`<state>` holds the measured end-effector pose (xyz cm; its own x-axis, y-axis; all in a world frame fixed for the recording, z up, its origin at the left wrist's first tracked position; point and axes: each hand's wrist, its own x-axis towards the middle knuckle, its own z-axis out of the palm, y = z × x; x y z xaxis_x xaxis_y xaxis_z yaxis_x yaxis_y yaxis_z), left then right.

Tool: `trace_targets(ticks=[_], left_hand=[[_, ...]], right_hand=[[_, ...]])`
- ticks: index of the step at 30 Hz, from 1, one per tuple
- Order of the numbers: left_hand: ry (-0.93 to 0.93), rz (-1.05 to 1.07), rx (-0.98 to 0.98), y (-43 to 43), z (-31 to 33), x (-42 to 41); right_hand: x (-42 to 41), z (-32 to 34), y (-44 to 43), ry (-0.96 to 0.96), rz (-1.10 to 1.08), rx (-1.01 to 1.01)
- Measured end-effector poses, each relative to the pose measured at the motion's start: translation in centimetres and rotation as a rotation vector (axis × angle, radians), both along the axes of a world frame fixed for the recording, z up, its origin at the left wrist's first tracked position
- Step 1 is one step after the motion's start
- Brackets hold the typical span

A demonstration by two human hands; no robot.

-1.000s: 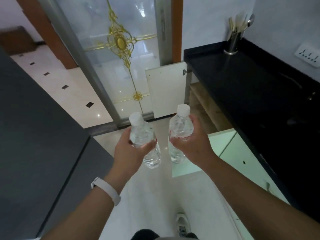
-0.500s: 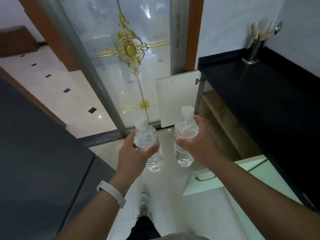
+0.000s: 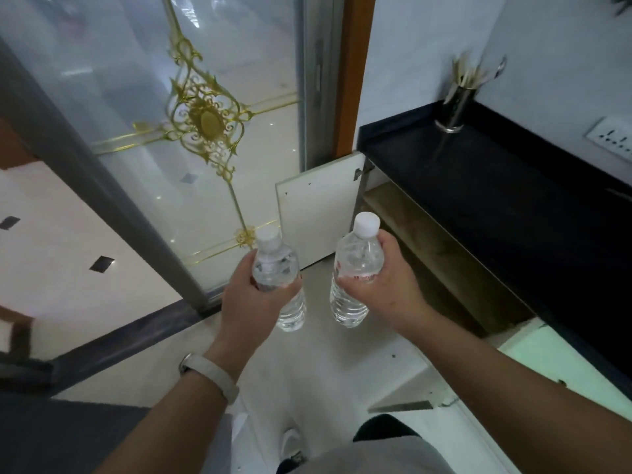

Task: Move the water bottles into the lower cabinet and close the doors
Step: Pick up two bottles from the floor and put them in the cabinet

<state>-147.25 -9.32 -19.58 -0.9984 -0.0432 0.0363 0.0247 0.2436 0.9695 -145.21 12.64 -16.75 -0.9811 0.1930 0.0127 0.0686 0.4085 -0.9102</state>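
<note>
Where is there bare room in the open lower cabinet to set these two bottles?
The wooden shelf under the black countertop looks bare between the far open door and the near open door. Its depths are dark and hidden. The left hand and right hand are both full.

A: The two water bottles, one at lower centre-left (image 3: 278,285) and one at centre (image 3: 355,278), look like clear, thin, ribbed plastic with matt white caps; the countertop (image 3: 496,186) at right is black and smooth with a dull sheen.

B: The open cabinet door (image 3: 318,213) is matt white board; the shelf (image 3: 441,258) inside looks like raw wood; the utensil holder (image 3: 455,107) at upper right is shiny metal; the sliding door (image 3: 143,97) is glossy glass with gilt ornament; the floor (image 3: 51,254) at left is polished tile.
</note>
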Motion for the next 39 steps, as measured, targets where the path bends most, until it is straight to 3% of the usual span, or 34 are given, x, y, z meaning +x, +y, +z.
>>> trace_targets(ticks=[7, 14, 22, 30, 39], left_hand=[[-0.057, -0.13, 0.009, 2.6, -1.6, -7.4], [-0.088, -0.249, -0.101, 7.7, -2.6, -14.7], [-0.136, -0.333, -0.177, 15.4, -2.2, -24.5], [-0.164, -0.408, -0.211, 21.4, -3.0, -30.5], [-0.245, -0.677, -0.281, 24.5, -8.2, -36.6]], right_hand=[[-4.6, -1.3, 2.3, -0.044, -0.143, 0.058], [-11.2, -5.5, 6.6, -0.108, -0.232, -0.033], [-18.4, -6.1, 13.4, -0.127, -0.319, -0.089], [-21.3, -6.0, 17.8, -0.167, -0.432, -0.112], [-22.8, -10.0, 17.0, -0.279, -0.637, -0.122]])
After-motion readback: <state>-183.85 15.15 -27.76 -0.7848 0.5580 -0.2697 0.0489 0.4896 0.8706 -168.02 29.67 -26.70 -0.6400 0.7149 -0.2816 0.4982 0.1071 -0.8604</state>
